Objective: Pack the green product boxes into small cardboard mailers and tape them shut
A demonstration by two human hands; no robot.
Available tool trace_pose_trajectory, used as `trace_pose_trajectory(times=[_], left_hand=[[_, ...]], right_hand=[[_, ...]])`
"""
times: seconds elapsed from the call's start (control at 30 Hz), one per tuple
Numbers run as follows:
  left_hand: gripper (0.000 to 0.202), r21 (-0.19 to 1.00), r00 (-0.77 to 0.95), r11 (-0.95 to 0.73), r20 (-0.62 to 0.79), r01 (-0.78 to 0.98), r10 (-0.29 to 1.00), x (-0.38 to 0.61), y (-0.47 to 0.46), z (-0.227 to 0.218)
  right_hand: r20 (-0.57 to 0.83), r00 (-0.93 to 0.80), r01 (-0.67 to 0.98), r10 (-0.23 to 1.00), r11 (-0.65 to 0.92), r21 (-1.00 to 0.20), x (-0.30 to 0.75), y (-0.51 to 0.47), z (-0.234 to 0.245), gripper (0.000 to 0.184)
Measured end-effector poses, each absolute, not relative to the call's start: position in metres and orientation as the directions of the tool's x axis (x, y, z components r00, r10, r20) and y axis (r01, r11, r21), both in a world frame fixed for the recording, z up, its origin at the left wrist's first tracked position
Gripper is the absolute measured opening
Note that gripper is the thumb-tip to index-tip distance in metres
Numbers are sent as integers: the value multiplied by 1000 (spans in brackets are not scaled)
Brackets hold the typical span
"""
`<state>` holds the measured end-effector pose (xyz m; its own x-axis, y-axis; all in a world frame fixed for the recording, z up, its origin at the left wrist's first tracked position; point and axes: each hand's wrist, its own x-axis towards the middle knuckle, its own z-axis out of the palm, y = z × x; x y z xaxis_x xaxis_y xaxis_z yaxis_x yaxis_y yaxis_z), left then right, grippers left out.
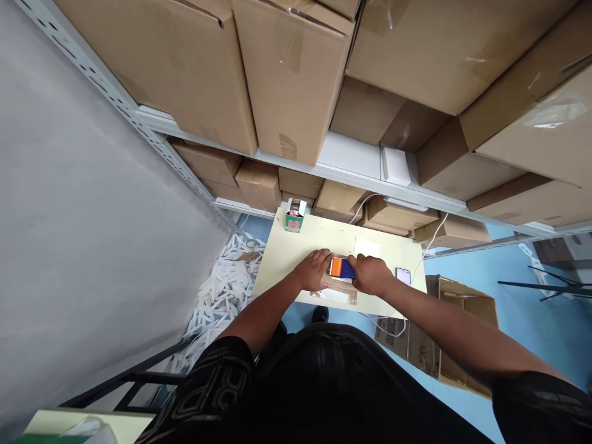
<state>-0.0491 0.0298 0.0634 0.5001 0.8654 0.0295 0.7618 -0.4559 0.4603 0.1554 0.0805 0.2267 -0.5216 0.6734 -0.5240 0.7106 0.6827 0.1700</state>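
Note:
My right hand [371, 274] grips a flat orange-and-dark-blue piece [342, 267] at its blue end. Its left edge looks pale and toothed; I cannot make out its exact kind. This piece lies over a shallow, see-through rectangular item [339, 285] on the cream table [277, 265]. My left hand [314, 270] rests flat at the left side of that item, fingers stretched out and holding nothing. Below it, near the front edge, is a clear packet-like strip [333, 296] with white inside. A white sheet [367, 246] lies just beyond my right hand.
An open green-and-white box [295, 216] stands at the table's back left, a phone [402, 275] at the right. Shelves with cardboard boxes [296, 74] rise behind. White scraps [222, 290] cover the floor at left; an open carton [456, 327] stands at right.

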Motion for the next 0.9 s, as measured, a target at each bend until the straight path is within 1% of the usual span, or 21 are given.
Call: trace_pose_trajectory(times=[0.17,0.27,0.33,0.43,0.47,0.53,0.57,0.63,0.73,0.8,0.9], left_hand=[[115,475,501,-439,-3,762,866,-47,30,64],[119,521,490,-409,-20,749,872,-49,33,69],[113,580,475,-372,-30,725,879,-51,35,71],[95,653,448,-324,-27,685,893,-50,37,71],[93,665,439,-313,-25,678,898,-48,37,70],[95,673,424,-298,-26,677,905,-45,36,68],[96,669,419,-296,-25,682,908,-43,36,67],[90,638,414,-311,-13,705,910,-42,35,66],[79,548,404,-342,7,763,915,-41,34,72],[77,494,397,-341,-11,800,918,-41,34,77],[75,445,394,-335,-43,830,918,-40,33,84]], right_hand=[[-532,-526,714,663,684,147,162,83,228,48],[-533,-526,720,663,681,135,158,84,227,49],[-531,-528,722,663,680,130,156,84,226,48],[-527,-527,726,667,676,130,155,84,225,48],[-529,-524,727,668,674,132,155,84,224,48],[-539,-515,728,667,672,136,155,83,223,49],[-543,-512,729,666,671,136,154,83,223,49],[-546,-509,733,666,667,131,152,84,223,49],[-560,-496,743,664,658,121,151,85,226,49],[-584,-479,747,655,654,120,152,86,228,51],[-603,-474,747,642,656,110,157,87,232,52]])
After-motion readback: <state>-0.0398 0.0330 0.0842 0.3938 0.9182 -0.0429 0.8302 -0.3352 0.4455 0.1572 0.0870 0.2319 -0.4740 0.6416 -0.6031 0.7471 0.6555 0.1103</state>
